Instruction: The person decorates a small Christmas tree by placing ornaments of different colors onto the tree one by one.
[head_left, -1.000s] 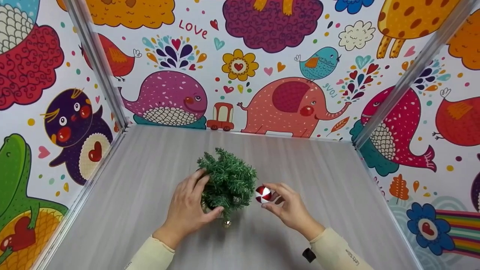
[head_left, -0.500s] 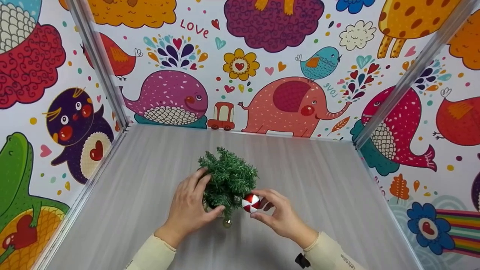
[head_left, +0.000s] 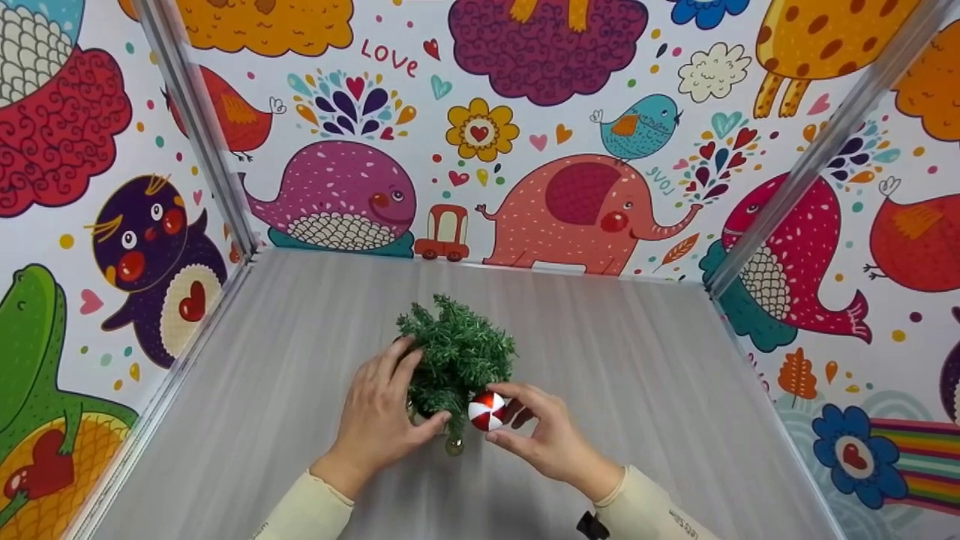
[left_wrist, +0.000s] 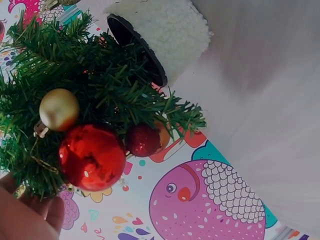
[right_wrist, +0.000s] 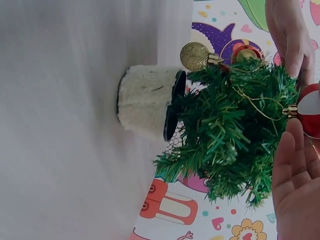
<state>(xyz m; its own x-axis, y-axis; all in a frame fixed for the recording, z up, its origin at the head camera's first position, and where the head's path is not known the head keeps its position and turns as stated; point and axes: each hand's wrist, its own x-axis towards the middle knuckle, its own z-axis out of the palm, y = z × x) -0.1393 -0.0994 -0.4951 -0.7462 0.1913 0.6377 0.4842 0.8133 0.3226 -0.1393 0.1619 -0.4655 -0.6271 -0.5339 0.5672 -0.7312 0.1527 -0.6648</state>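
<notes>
A small artificial Christmas tree point(head_left: 461, 345) stands upright on the table in a pot point(right_wrist: 147, 100) with a fuzzy white covering. My left hand point(head_left: 379, 412) holds its foliage from the left, thumb in front and fingers round the side. Close to the tree's right front, my right hand point(head_left: 551, 439) pinches a red-and-white bauble point(head_left: 487, 411) between thumb and fingers. A gold cap and a gold string loop point(right_wrist: 260, 107) on that bauble face the branches. The left wrist view shows a shiny red bauble point(left_wrist: 92, 157), a gold one point(left_wrist: 59, 110) and a dark red one point(left_wrist: 143, 140) hanging on the tree.
A glittery gold bauble point(right_wrist: 195, 56) hangs low at the tree's front. Grey wood-grain tabletop point(head_left: 637, 345) surrounds the pot. Cartoon-printed panels point(head_left: 555, 210) enclose the back and sides, with metal posts point(head_left: 206, 135) at the corners.
My right hand has moved the red-and-white bauble leftward and slightly nearer me, up to the tree's right front. The left hand and tree have hardly moved.
</notes>
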